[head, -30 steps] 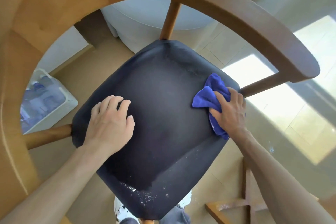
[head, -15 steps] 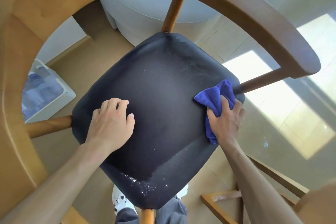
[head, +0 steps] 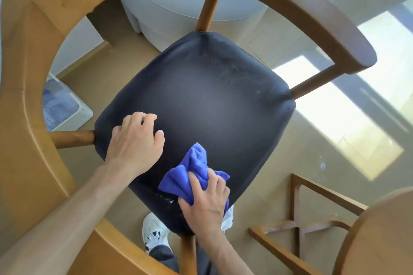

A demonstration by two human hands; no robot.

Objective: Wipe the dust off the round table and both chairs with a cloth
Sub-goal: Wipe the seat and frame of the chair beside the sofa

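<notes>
I look straight down on a wooden chair with a dark navy seat cushion (head: 212, 100) and a curved wooden backrest (head: 290, 2). My right hand (head: 206, 203) grips a bunched blue cloth (head: 190, 174) and presses it on the near corner of the seat, beside a patch of white dust specks (head: 166, 198). My left hand (head: 136, 143) rests on the left part of the cushion with its fingers bent against the fabric. Faint dust smears show near the far right edge of the seat (head: 234, 69). The round wooden table top (head: 384, 236) shows at the lower right.
A white box with blue contents (head: 64, 107) stands on the floor at left. A pale round upholstered piece (head: 178, 2) sits beyond the chair. The table's crossed wooden base (head: 297, 225) lies at lower right. My white shoe (head: 154, 234) is under the seat's near corner.
My right hand has dragged the blue cloth from the seat's right edge across to its near corner. My left hand has stayed on the left of the cushion.
</notes>
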